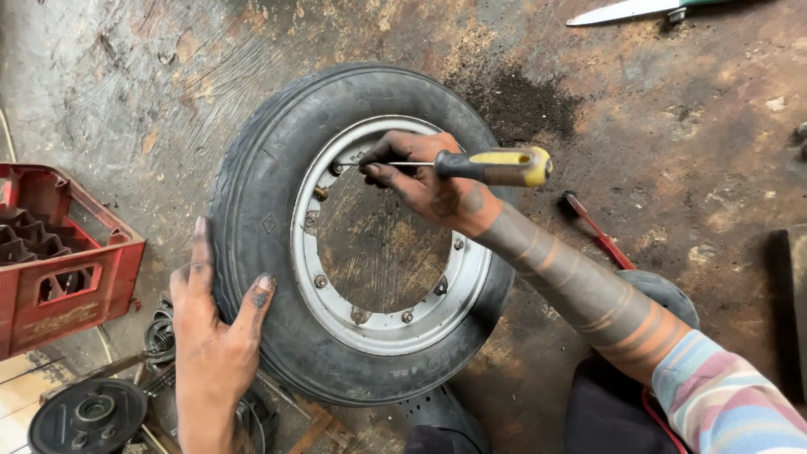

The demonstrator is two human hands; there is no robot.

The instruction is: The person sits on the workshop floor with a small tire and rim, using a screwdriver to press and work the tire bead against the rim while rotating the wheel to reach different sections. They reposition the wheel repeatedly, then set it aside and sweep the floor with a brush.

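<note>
A small black tyre [261, 210] on a silver bolted rim [471, 269] stands upright on a stained wooden floor. My left hand [214, 336] presses flat against the tyre's lower left sidewall, thumb on the tread. My right hand [429, 185] reaches across the rim opening and grips a screwdriver [496, 166] with a yellow and black handle. Its thin shaft points left, with the tip at a bolt on the upper left of the rim, near the brass valve [321, 193].
A red plastic crate [59, 261] sits at the left. Dark round metal parts [88, 416] and a spring lie at the lower left. A red-handled tool [598, 231] lies right of the tyre. A blade-like tool [626, 10] rests at the top edge.
</note>
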